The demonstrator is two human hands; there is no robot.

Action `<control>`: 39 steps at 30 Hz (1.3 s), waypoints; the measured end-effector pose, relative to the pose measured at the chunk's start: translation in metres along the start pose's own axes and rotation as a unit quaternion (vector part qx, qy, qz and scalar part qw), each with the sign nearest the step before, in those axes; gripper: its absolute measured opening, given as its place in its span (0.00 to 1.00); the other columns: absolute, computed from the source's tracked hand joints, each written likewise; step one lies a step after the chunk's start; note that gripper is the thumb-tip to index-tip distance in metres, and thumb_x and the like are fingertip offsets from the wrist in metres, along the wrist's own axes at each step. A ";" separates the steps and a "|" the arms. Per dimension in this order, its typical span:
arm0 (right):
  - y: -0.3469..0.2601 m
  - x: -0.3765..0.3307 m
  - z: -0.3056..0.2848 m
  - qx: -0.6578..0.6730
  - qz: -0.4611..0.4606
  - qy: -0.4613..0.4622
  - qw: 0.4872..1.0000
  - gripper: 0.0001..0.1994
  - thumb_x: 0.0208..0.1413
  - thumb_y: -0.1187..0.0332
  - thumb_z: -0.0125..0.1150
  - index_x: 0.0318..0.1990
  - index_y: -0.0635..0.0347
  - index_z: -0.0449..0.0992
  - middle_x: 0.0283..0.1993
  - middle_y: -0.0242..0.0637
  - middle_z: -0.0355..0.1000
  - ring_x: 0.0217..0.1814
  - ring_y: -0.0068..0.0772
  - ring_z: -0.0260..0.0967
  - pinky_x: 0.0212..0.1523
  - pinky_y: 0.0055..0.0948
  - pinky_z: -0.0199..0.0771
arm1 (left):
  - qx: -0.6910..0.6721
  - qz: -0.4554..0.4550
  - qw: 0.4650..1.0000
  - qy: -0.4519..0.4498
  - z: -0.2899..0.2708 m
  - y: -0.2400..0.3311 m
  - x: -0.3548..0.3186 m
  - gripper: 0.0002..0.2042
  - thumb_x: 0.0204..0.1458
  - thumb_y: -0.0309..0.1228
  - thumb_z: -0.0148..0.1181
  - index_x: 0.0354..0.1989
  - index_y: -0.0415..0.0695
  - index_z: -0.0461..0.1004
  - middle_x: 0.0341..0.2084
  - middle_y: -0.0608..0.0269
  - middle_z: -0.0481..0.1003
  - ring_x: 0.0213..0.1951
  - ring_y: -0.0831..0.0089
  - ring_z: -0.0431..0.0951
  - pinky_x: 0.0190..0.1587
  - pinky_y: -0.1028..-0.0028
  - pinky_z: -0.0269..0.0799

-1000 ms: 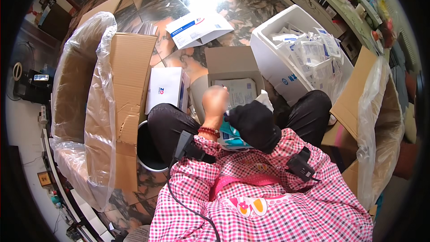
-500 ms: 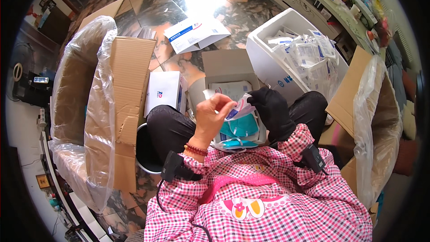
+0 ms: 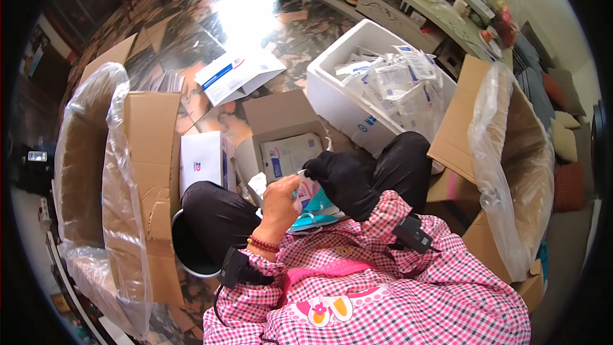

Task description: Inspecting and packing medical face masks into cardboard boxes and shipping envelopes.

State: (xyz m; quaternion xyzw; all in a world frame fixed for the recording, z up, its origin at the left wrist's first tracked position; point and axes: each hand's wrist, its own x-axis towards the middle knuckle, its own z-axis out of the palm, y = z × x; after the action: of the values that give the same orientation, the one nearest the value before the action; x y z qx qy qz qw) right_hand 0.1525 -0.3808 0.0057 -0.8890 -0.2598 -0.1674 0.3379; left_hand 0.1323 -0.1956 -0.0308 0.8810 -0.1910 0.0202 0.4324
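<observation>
Over my lap, both hands grip a small clear plastic pouch (image 3: pixel 305 195) with coloured print. My bare left hand (image 3: pixel 278 199) pinches its left side, a beaded bracelet on the wrist. A white scrap (image 3: pixel 257 183) sticks out by the fingers of that hand. My right hand (image 3: pixel 343 184), in a black glove, is closed on the pouch's upper right; the glove hides its fingertips. Just below lie teal face masks (image 3: pixel 316 218), partly covered by my hands. Beyond them, an open carton (image 3: pixel 281 114) holds flat white packets (image 3: pixel 292 153).
A white foam box (image 3: pixel 329 99) full of clear packets (image 3: pixel 408 83) stands ahead on the right. Large plastic-lined cardboard boxes flank me on the left (image 3: pixel 150 172) and right (image 3: pixel 504 172). By my left knee are a white box (image 3: pixel 203 161) and a dark bin (image 3: pixel 191 249).
The view has shifted, so the surroundings sit lower and further left. My hands have drawn closer together and lower over the masks, still holding the pouch.
</observation>
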 end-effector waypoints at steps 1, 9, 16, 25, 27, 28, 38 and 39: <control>-0.001 0.001 0.000 0.014 0.010 0.002 1.000 0.07 0.51 0.70 0.64 0.38 0.53 0.80 0.33 0.38 0.74 0.34 0.45 0.74 0.34 0.40 0.72 | -0.003 0.006 1.000 -0.004 0.001 0.003 -0.001 0.08 0.46 0.21 0.59 0.35 0.40 0.77 0.33 0.50 0.78 0.37 0.51 0.79 0.40 0.62 0.74; 0.005 0.000 0.001 0.168 0.052 -0.072 0.982 0.16 0.50 0.78 0.65 0.48 0.59 0.78 0.43 0.42 0.76 0.45 0.41 0.77 0.44 0.35 0.77 | -0.170 -0.098 0.980 0.045 0.010 0.009 0.007 0.17 0.48 0.16 0.55 0.48 0.37 0.75 0.31 0.55 0.79 0.34 0.66 0.81 0.40 0.71 0.75; 0.039 -0.012 -0.011 0.137 0.108 -0.176 0.969 0.25 0.51 0.76 0.66 0.59 0.59 0.72 0.50 0.47 0.74 0.49 0.44 0.75 0.49 0.35 0.75 | -0.414 -0.204 0.887 -0.024 -0.015 0.014 0.009 0.11 0.53 0.19 0.42 0.36 0.35 0.74 0.30 0.66 0.72 0.30 0.78 0.74 0.36 0.77 0.70; 0.095 -0.020 -0.041 -0.062 0.146 -0.043 0.987 0.27 0.45 0.71 0.68 0.57 0.57 0.72 0.51 0.49 0.72 0.50 0.50 0.73 0.51 0.41 0.73 | -0.806 -0.094 0.574 0.109 -0.088 -0.002 0.001 0.08 0.57 0.25 0.42 0.25 0.47 0.60 0.24 0.69 0.57 0.20 0.82 0.57 0.22 0.80 0.59; 0.102 -0.009 -0.070 -0.074 0.158 0.046 0.984 0.28 0.45 0.70 0.69 0.58 0.57 0.71 0.52 0.50 0.72 0.51 0.51 0.73 0.51 0.43 0.73 | -0.842 -0.059 0.532 0.073 -0.093 -0.008 -0.008 0.09 0.59 0.26 0.42 0.25 0.48 0.58 0.23 0.70 0.55 0.22 0.80 0.61 0.27 0.78 0.65; 0.111 -0.003 -0.084 -0.083 0.159 0.085 0.980 0.29 0.45 0.70 0.69 0.58 0.57 0.70 0.52 0.50 0.72 0.51 0.52 0.73 0.52 0.43 0.73 | -0.729 -0.116 0.651 0.174 -0.084 -0.003 -0.007 0.09 0.58 0.25 0.42 0.24 0.47 0.59 0.22 0.69 0.56 0.21 0.78 0.62 0.27 0.76 0.67; 0.147 0.038 -0.090 -0.281 0.178 0.119 0.935 0.32 0.44 0.68 0.70 0.61 0.56 0.69 0.53 0.52 0.73 0.54 0.56 0.71 0.55 0.46 0.71 | -0.843 -0.166 0.495 0.130 -0.035 -0.019 0.005 0.11 0.57 0.25 0.43 0.21 0.48 0.58 0.20 0.71 0.54 0.17 0.82 0.51 0.15 0.81 0.49; 0.127 0.036 -0.078 -0.255 0.292 0.032 0.921 0.26 0.51 0.63 0.67 0.59 0.50 0.71 0.46 0.48 0.76 0.44 0.54 0.75 0.44 0.45 0.75 | -0.840 -0.167 0.500 0.130 -0.033 -0.018 0.007 0.11 0.58 0.25 0.42 0.21 0.48 0.58 0.20 0.72 0.53 0.17 0.84 0.47 0.15 0.80 0.39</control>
State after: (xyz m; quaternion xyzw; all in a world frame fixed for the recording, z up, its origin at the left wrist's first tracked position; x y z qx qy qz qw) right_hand 0.2455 -0.5032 0.0135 -0.9757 0.0739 -0.1498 0.1420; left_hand 0.1492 -0.1621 -0.0223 0.1069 0.0907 -0.1074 0.9843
